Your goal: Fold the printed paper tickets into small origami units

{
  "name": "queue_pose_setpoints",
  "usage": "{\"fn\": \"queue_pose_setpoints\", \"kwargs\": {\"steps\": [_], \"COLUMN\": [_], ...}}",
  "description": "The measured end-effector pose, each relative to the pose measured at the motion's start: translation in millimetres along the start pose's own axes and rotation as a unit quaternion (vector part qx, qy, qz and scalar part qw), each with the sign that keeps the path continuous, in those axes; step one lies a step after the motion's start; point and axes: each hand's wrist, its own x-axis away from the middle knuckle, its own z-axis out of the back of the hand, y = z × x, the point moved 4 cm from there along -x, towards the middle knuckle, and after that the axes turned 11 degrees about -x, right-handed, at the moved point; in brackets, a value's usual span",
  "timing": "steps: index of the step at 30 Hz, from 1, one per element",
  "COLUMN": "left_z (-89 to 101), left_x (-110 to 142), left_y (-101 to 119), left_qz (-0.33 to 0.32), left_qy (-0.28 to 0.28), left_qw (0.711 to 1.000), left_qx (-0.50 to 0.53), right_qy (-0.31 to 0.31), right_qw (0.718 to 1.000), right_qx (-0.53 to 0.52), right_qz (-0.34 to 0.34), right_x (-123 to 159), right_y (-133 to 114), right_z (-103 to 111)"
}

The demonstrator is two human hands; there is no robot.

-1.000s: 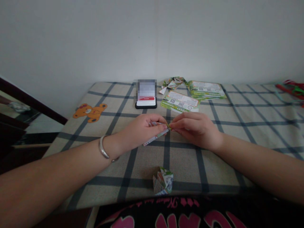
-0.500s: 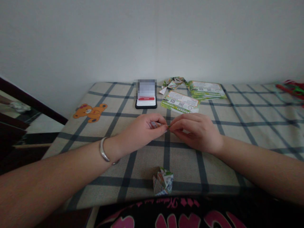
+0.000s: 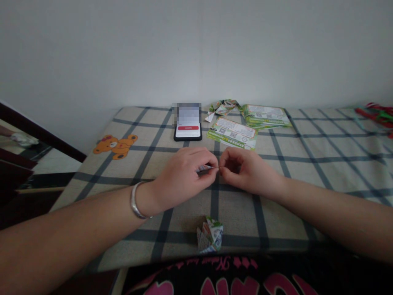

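My left hand, with a silver bracelet at the wrist, pinches a small folded piece of printed paper over the middle of the checked cloth. My right hand meets it fingertip to fingertip and pinches the same paper at its right end. Most of the paper is hidden inside my fingers. A finished folded paper shape stands upright on the cloth near the front edge, just below both hands.
A phone with a lit screen lies at the back of the table. Beside it on the right are green printed leaflets and folded paper scraps. Red and green items lie far right. A bear patch marks the left side.
The strip that stuck out below my left hand has been folded up into my fingers. Both hands have closed tighter together and dropped slightly toward the cloth.
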Motion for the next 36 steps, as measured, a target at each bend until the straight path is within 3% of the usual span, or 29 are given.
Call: {"fn": "queue_pose_setpoints", "kwargs": {"steps": [10,23,36], "left_z": [1.1,0.8,-9.5], "left_x": [-2,-3,-4], "left_y": [-2,-12,-20], "left_qz": [0.030,0.127,0.199], "left_qy": [-0.006,-0.029,-0.085], "left_qw": [0.999,0.981,0.926], "left_qx": [0.044,0.142,0.309], "right_qy": [0.009,-0.002,0.017], "right_qw": [0.998,0.995,0.989], "right_qx": [0.061,-0.091,-0.148], "right_qz": [-0.002,-0.030,0.015], "right_x": [-1,-4,-6], "right_y": [-2,8,9], "right_z": [0,2,5]}}
